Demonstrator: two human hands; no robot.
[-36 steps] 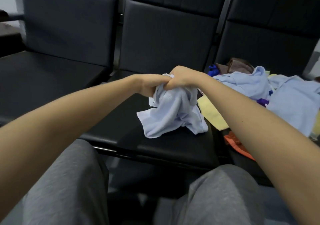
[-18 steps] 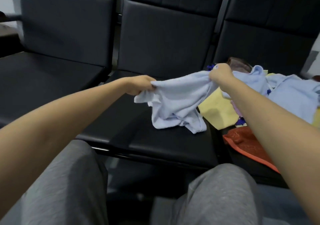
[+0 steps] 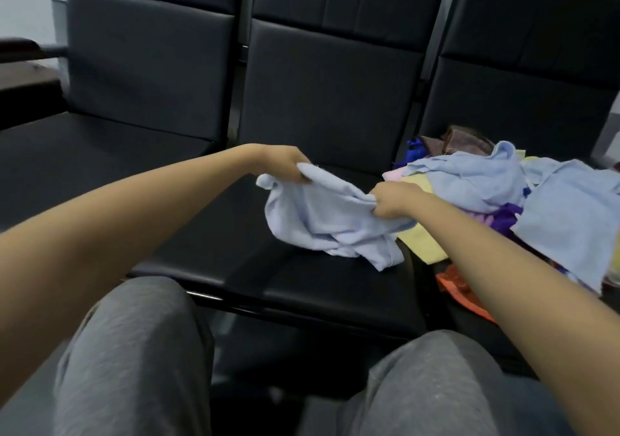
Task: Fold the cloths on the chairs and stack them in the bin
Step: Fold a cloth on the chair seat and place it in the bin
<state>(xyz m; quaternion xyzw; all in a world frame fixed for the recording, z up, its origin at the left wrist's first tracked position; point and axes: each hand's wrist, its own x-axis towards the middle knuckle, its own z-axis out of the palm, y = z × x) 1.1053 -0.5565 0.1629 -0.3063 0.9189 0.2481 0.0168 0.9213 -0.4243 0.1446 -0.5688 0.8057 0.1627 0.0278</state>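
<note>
Pinched one edge of the pale blue cloth (image 3: 328, 221) with the left hand (image 3: 285, 163) and clutched the opposite edge with the right hand (image 3: 396, 200), fingers of both curled tight on the fabric. Held it sagging over the middle chair seat (image 3: 268, 268), with the lower folds resting on the black cushion. Worked just beside a heap (image 3: 486, 180) of blue, yellow, purple and orange cloths piled on the right chair (image 3: 520, 100).

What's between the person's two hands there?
In the head view, a pale blue cloth runs from the left hand to the right hand; both grip it.
</note>
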